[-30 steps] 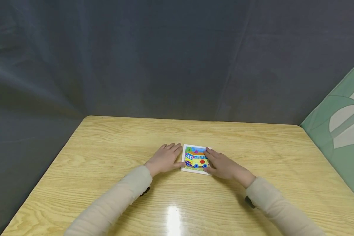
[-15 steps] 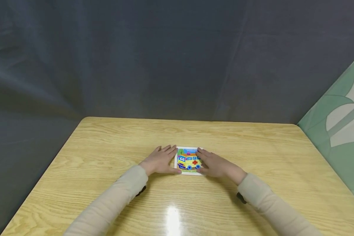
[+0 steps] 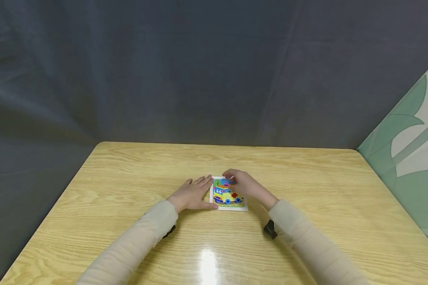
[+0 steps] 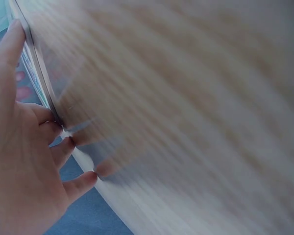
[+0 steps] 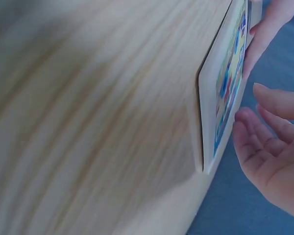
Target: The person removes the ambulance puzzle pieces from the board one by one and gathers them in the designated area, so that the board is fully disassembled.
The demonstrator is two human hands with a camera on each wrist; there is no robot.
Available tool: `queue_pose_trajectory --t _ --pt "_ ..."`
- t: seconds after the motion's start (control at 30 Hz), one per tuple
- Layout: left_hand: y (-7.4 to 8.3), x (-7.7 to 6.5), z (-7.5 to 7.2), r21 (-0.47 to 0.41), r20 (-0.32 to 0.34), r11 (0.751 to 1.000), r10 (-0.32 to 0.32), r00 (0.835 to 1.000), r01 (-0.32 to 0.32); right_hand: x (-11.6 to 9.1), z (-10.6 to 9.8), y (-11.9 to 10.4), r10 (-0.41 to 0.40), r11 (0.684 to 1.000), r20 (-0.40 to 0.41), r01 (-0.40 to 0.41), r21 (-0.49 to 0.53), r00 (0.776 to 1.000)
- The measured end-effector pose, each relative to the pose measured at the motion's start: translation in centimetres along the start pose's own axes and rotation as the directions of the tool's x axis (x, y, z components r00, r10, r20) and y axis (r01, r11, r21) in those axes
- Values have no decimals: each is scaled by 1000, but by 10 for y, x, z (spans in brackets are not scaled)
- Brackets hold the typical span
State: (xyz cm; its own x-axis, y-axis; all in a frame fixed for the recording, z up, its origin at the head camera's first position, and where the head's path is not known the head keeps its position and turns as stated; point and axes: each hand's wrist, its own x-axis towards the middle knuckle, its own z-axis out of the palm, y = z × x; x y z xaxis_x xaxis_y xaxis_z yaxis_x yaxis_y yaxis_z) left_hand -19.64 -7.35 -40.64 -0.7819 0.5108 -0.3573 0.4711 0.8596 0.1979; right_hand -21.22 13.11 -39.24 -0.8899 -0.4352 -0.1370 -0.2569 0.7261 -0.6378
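Observation:
A small square picture board (image 3: 225, 201) with a white frame and a cartoon ambulance lies flat on the table, mid-view in the head camera. My left hand (image 3: 193, 196) rests along its left edge, fingers straight and spread, the thumb at the near-left corner. In the left wrist view, the fingertips touch the tabletop beside the board's edge. My right hand (image 3: 249, 187) is over the board's far-right part, its fingers loosely bent. Nothing shows between the fingers of the right hand (image 5: 277, 147) in the right wrist view, where they appear just off the board (image 5: 225, 88).
The light wooden table (image 3: 139, 170) reaches to a dark curtain (image 3: 214, 79) at the back and left. On the right stands a green and white leaf-patterned panel (image 3: 410, 158). A light glare lies on the table's near part.
The board and both hands shifted left in the view, and the board straightened. My right hand then lifted from the board's right side and moved up and left over it, its fingers bending.

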Motion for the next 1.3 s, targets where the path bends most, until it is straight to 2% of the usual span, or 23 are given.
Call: queue_pose_trajectory --t 0.23,0.5,0.83,1.07,1.3 --pt "0 -2 -1 -5 -3 1000 3 1000 -3 18 8 -2 -15 999 25 14 38 1000" --pt "-1 -2 0 -17 -14 1000 -2 1000 2 27 13 -5 -34 997 44 37 -71 998" --pt "-5 -4 -3 -161 6 986 44 999 -43 32 11 -8 -41 990 58 48 -133 997" --pt "-5 0 0 -129 -3 991 31 1000 -31 34 8 -11 6 992 83 5 -127 997" --pt "-3 1 -1 -111 -2 994 23 1000 -23 35 7 -9 12 997 110 -3 -83 994"
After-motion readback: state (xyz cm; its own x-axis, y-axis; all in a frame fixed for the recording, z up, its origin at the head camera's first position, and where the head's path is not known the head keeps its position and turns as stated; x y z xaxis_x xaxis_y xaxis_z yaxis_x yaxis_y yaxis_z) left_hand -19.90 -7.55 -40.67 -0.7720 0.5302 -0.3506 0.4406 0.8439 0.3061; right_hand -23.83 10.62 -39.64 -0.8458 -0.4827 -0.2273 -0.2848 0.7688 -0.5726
